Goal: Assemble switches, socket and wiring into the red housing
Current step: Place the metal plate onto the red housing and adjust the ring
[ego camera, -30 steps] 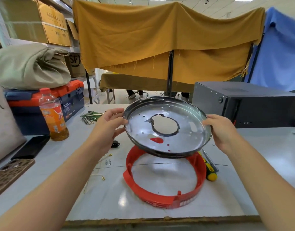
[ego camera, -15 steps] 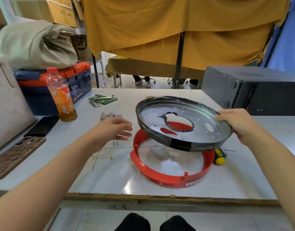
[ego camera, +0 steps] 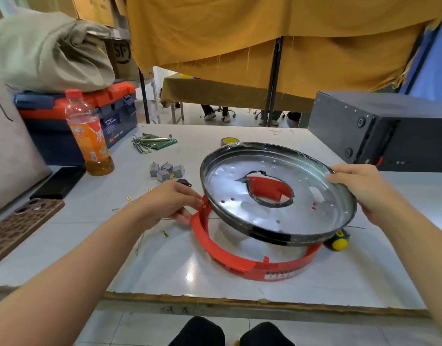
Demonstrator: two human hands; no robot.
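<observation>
Red housing [ego camera: 230, 263], a ring-shaped plastic frame, lies flat on the white table [ego camera: 165, 275] near its front edge, w/ a slotted grille section facing the person. Above it a round metal pan [ego camera: 240, 221] w/ a jagged centre hole is tilted, right side up, left-front side down; the far wall of the housing shows red through the hole. Right hand [ego camera: 364, 193] grips the pan's right rim, fingers curled over the edge. Left hand [ego camera: 165, 203] is at the housing's left wall, thumb and fingertips pinching round it next to a small upright post; pan rim sits just beside those fingers, can't tell if touching.

Grey switch blocks [ego camera: 166, 170] are clustered on the table behind the left hand, w/ a small black part [ego camera: 184, 182] just beside them. Thin wires w/ brass terminals [ego camera: 150, 221] lie loose left of the housing, partly under the left forearm. Screwdriver handle [ego camera: 338, 242], yellow-green, pokes out from under the pan at right.

Further back: hex keys on a green pouch [ego camera: 152, 142], a yellow tape roll [ego camera: 228, 141] behind the pan. Orange drink bottle [ego camera: 89, 136] stands at left in front of a blue/orange toolbox [ego camera: 115, 106] w/ a folded cloth bundle [ego camera: 47, 51] on top. Two phones [ego camera: 25, 221] lie at far left. Black box [ego camera: 389, 128] sits at back right. Mustard cloth [ego camera: 265, 38] hangs across behind.
</observation>
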